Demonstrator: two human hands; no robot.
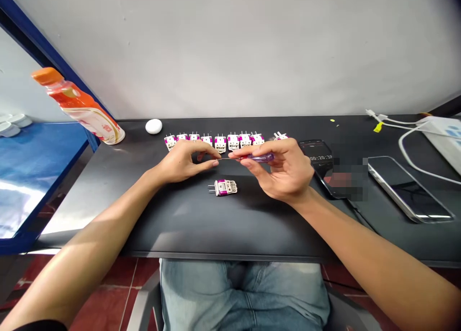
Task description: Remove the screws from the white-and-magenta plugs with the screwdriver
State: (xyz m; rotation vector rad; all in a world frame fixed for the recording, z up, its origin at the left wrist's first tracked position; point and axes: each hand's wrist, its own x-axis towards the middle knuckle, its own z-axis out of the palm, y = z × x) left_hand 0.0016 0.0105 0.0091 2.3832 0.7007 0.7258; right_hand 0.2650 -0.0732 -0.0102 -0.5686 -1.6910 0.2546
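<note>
My right hand (286, 170) grips a small screwdriver (264, 158) by its purple see-through handle, its thin shaft pointing left. My left hand (183, 160) has thumb and forefinger closed at the far end of that shaft; whether a small part is also between the fingertips is too small to tell. Below the two hands, a white and purple plug part (223, 187) with metal prongs lies on the black table, prongs to the left, apart from both hands. Behind the hands stretches a row of several similar plug parts (233, 141), some partly covered by my fingers.
A phone showing a timer (313, 151) lies right of my right hand, with another phone (410, 189) beyond it. White cables (405, 148) and a white box (444, 139) are at far right. A bottle (82, 108) and a round white object (153, 126) stand left. A wall (252, 53) closes the back.
</note>
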